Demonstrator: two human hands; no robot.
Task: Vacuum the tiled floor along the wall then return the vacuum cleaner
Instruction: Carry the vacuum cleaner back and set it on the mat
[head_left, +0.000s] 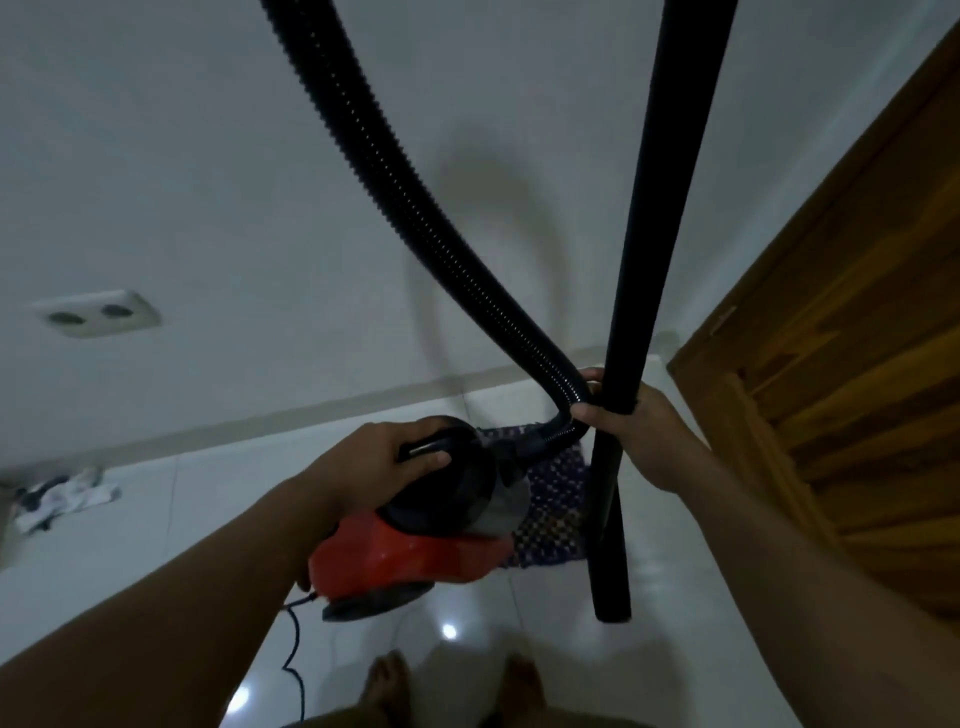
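The red and black vacuum cleaner (415, 551) hangs above the white tiled floor (130, 545), lifted by its black top handle. My left hand (379, 457) is shut on that handle. My right hand (639, 436) grips the straight black wand (654, 208) together with the ribbed black hose (405, 197) near where the hose joins the body. The hose loops up out of the top of the view. The wand's lower end (613, 597) hangs free above the floor.
A white wall (208, 156) with a double socket (98, 312) stands ahead. A wooden door (841, 374) is at the right. A patterned mat (556, 499) lies under the vacuum. Crumpled cloth (62, 499) lies at the left. A power cord (296, 649) trails down. My bare feet (389, 686) are below.
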